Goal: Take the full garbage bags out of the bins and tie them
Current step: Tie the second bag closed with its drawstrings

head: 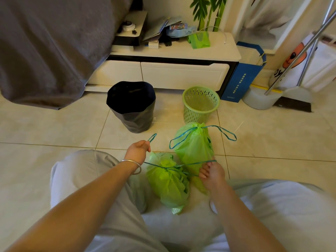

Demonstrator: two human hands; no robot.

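At the far left a grey bedspread [45, 48] hangs down over the tiled floor [272, 142], and beside it a low white cabinet [181, 73] runs along the wall with papers, chargers and a green tissue pack [199, 40] on top. In front of the cabinet stands a dark bin [131, 108] lined with a black bag, its mouth wide. Nearer the camera, the left hand [137, 151], a silver bangle [133, 165] on its wrist, has its grip clenched around one end of a blue drawstring [160, 165], a small loop of cord sticking out above the fist. That cord runs taut across to a knot at the gathered neck of the near green garbage bag [167, 186], which lies on the floor between the person's knees in pale grey trousers [112, 197]. Just behind it and touching it stands a second green garbage bag [193, 144], cinched at the top, its two blue loops [226, 134] splayed to either side. Behind that is a green slotted basket bin [201, 104] with no bag in it. The right hand [211, 174] pinches the other end of the drawstring in its fingertips, pulling it away from the knot. Farther right a blue paper bag [241, 77] leans by the cabinet, then a white bucket [258, 99] and a broom with dustpan [294, 99].
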